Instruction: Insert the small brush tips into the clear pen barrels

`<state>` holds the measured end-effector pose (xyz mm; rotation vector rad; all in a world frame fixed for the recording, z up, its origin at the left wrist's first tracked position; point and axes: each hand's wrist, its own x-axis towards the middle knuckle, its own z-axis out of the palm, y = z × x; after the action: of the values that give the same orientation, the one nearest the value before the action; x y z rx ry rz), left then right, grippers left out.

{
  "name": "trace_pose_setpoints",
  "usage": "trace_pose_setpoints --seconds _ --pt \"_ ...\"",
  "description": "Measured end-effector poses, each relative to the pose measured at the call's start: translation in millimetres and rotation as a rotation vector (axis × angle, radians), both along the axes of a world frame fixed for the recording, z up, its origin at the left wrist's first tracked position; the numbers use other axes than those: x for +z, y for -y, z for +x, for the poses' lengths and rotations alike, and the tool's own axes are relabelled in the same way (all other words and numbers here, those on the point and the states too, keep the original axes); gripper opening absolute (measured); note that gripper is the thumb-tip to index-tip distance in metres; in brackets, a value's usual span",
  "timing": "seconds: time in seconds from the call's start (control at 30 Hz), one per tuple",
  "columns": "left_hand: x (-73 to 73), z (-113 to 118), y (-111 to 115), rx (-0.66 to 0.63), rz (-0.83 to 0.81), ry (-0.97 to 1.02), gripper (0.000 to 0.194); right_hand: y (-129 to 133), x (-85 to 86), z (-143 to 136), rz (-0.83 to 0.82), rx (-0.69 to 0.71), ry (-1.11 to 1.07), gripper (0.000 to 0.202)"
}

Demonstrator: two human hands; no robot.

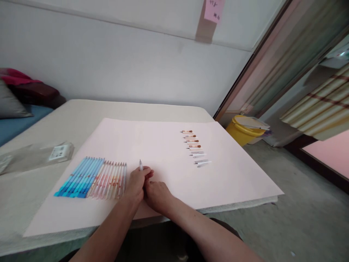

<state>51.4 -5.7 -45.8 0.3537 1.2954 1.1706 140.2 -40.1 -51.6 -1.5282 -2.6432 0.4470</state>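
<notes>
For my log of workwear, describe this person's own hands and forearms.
The left hand and right hand wear no gloves, and no rings show on the fingers in view. The left forearm and right forearm are bare where visible: no sleeve, watch, bracelet or cable. A small spot marks the right forearm.
</notes>
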Motion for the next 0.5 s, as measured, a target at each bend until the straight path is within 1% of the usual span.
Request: trace_pose_setpoints --seconds 0.5 --pt "-7.1 0.5 -2.9 -0.005 0.022 -0.012 0.014 -1.4 0.1 -1.8 -0.013 -0.010 0.023 0.027"
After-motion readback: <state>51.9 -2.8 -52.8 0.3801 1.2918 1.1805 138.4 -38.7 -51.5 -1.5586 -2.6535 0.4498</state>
